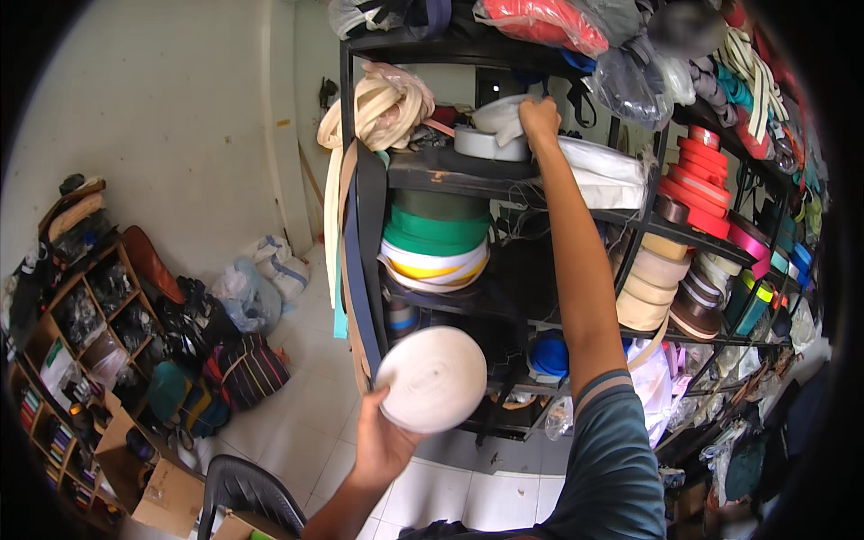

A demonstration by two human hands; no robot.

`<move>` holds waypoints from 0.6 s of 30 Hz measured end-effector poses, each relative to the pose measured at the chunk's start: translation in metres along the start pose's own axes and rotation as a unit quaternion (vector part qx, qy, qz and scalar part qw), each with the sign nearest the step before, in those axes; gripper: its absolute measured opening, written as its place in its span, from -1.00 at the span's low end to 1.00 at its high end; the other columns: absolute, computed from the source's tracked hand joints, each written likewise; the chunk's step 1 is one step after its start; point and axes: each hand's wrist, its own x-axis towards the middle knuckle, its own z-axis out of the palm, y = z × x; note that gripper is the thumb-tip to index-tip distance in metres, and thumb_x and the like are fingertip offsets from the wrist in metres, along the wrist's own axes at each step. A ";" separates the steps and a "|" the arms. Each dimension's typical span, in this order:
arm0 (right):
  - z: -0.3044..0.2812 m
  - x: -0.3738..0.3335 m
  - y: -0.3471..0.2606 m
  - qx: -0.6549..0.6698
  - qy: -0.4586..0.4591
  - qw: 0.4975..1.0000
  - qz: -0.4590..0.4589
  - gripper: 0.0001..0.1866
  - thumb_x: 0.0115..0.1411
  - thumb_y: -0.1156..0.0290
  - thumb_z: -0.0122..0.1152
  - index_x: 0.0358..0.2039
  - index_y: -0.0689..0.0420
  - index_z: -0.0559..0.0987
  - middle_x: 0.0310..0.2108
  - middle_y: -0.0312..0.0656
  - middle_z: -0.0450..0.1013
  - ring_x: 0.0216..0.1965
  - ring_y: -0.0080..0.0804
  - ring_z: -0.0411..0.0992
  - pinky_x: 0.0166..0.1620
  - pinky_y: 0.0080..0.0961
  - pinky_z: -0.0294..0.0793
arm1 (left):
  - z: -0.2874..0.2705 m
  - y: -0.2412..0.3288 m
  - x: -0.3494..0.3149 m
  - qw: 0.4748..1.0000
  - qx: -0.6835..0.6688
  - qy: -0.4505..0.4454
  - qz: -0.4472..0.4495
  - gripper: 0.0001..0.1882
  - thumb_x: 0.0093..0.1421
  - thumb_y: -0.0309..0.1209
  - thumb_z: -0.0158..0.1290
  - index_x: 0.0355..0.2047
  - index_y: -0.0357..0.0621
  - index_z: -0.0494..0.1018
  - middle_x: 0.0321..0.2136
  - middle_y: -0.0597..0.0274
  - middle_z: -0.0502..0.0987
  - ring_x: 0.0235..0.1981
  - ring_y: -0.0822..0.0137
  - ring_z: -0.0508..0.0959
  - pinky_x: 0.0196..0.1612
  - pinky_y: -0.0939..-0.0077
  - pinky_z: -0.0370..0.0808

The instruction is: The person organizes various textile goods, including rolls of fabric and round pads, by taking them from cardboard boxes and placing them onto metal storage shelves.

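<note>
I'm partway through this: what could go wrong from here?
The white roll appears held only near its lower edge by the left hand, so it could tip or slip. The right hand is at white material above a shelved roll; a tug might shift that roll. The dark hanging strap could snag something.

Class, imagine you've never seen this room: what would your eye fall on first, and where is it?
The eye likely falls first on the pale round roll held up in the left hand, just below the middle of the picture. Next come the bright red rolls stacked on a shelf at the right, and the green roll left of the raised right arm. Above, the right hand is at some white material on a shelf.
</note>
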 end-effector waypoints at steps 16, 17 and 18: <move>-0.005 -0.012 0.030 -0.205 -0.079 0.974 -0.059 -0.29 0.20 -0.15 -0.20 -0.02 0.28 0.47 0.01 0.23 0.36 0.08 0.22 0.27 0.15 -0.12 0.22 | -0.027 -0.013 0.000 0.993 0.072 0.006 -0.094 -0.33 0.29 0.01 -0.35 0.25 -0.20 0.01 0.18 -0.02 0.24 0.15 -0.01 0.33 0.13 -0.02 0.32; -0.013 -0.020 0.043 -0.198 -0.025 0.967 -0.161 -0.37 0.20 -0.06 -0.09 -0.02 0.29 0.46 -0.01 0.20 0.37 0.04 0.21 0.29 0.12 -0.11 0.22 | -0.025 -0.015 0.008 0.993 0.073 0.003 -0.090 -0.33 0.30 0.02 -0.37 0.25 -0.20 0.01 0.18 -0.02 0.24 0.15 -0.01 0.33 0.14 -0.01 0.32; -0.019 -0.036 0.058 -0.181 0.027 0.948 -0.261 -0.43 0.19 0.03 0.01 -0.03 0.30 0.45 -0.03 0.18 0.38 0.00 0.20 0.30 0.09 -0.09 0.22 | -0.022 -0.013 0.015 0.994 0.076 -0.006 -0.075 -0.33 0.32 0.04 -0.39 0.25 -0.20 0.01 0.18 -0.01 0.23 0.16 0.01 0.32 0.15 0.00 0.32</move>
